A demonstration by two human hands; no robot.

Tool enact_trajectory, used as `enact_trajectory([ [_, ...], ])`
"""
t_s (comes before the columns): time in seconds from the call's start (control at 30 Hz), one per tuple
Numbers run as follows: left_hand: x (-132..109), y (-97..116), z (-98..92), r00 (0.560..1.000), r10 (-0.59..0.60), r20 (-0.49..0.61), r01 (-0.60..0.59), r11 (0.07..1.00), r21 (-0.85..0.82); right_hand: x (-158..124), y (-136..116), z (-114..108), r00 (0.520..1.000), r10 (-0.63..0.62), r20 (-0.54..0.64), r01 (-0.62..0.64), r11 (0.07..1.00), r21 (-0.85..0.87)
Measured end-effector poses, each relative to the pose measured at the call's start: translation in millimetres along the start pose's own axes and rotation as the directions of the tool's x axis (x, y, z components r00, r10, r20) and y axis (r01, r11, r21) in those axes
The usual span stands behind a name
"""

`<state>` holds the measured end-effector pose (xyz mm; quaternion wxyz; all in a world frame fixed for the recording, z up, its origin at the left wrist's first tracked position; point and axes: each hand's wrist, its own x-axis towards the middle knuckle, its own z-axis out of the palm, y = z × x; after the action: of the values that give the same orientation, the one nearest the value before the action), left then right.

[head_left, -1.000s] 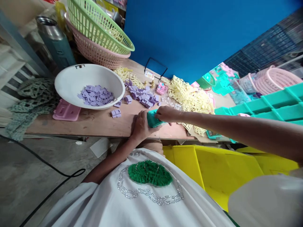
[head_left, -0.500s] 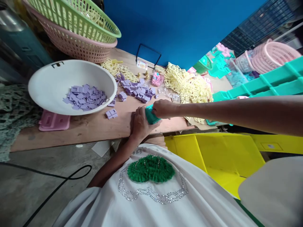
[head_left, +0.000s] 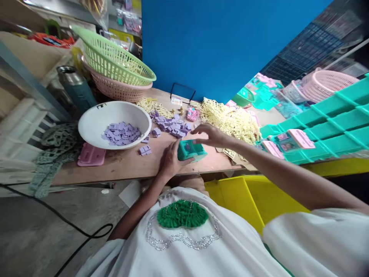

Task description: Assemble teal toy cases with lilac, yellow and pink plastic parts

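My left hand point(head_left: 172, 161) is closed around the left side of a small teal plastic box point(head_left: 192, 150), held at the table's front. The box's near side faces me and something small and dark shows inside it. Just above its right end is my right hand point(head_left: 212, 135), its thumb and fingers apart with nothing visible between them. Beyond the hands lie a heap of small purple plastic pieces point(head_left: 174, 126), a bag of pink beads point(head_left: 192, 114) and a pile of pale yellow lattice frames point(head_left: 221, 115).
A white bowl point(head_left: 89, 125) holding purple pieces stands at left, in front of stacked green point(head_left: 115, 57) and pink baskets point(head_left: 115, 86). A pink plastic piece point(head_left: 91, 154) lies by the bowl. Teal crates point(head_left: 331, 119) stand at right. Yellow bins point(head_left: 230, 200) sit below the table edge.
My right hand has lifted off the teal box and its curled fingers have spread. The box, in my left hand, now shows its interior. The camera view has shifted.
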<state>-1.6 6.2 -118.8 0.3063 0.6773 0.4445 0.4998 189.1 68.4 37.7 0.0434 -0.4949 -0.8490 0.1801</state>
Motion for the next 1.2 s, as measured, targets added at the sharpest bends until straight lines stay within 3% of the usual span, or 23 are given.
enact_trajectory([
  [0.07, 0, -1, -5.3, 0.998, -0.003, 0.061, 0.004, 1.0, -0.023, -11, 11, 25, 0.996, -0.09, -0.025, 0.092, 0.995, 0.048],
  [0.17, -5, 6, -24.7, 0.996, 0.022, 0.09, -0.026, 0.999, 0.045, -19, 16, 53, 0.981, -0.111, -0.162, 0.127, 0.988, 0.093],
  [0.27, -14, 17, -58.1, 0.994, 0.107, -0.036, -0.099, 0.979, 0.178, -22, 16, 58, 0.959, -0.101, -0.264, 0.142, 0.979, 0.143],
  [0.33, -18, 23, -79.5, 0.978, 0.126, -0.164, -0.082, 0.965, 0.25, -22, 18, 55, 0.95, -0.108, -0.292, 0.168, 0.968, 0.188],
  [0.4, -16, 25, -90.4, 0.972, 0.099, -0.214, -0.043, 0.967, 0.252, -22, 19, 53, 0.939, -0.139, -0.315, 0.22, 0.945, 0.24],
  [0.47, -9, 24, -86.3, 0.989, 0.061, -0.136, -0.033, 0.979, 0.203, -20, 20, 53, 0.924, -0.194, -0.331, 0.292, 0.915, 0.277],
  [0.6, 8, 21, -52.1, 0.993, 0.024, 0.113, -0.037, 0.993, 0.113, -12, 21, 57, 0.903, -0.29, -0.318, 0.372, 0.897, 0.239],
  [0.77, 17, 21, -31.3, 0.989, 0.026, 0.145, -0.04, 0.995, 0.096, -3, 25, 68, 0.897, -0.276, -0.344, 0.364, 0.904, 0.225],
  [0.9, 16, 19, -37.4, 0.982, 0.02, 0.187, -0.044, 0.99, 0.13, 3, 24, 79, 0.884, -0.226, -0.408, 0.356, 0.893, 0.276],
  [1.03, 23, 11, -59.4, 0.953, -0.003, 0.302, -0.033, 0.993, 0.114, 0, 25, 82, 0.875, -0.214, -0.435, 0.378, 0.863, 0.335],
  [1.1, 35, 5, -73.7, 0.966, -0.008, 0.258, -0.043, 0.98, 0.192, -4, 26, 79, 0.867, -0.181, -0.465, 0.39, 0.826, 0.406],
  [1.2, 58, -4, -87.5, 0.99, -0.012, 0.138, -0.055, 0.88, 0.472, -11, 25, 73, 0.852, -0.06, -0.52, 0.364, 0.783, 0.505],
])
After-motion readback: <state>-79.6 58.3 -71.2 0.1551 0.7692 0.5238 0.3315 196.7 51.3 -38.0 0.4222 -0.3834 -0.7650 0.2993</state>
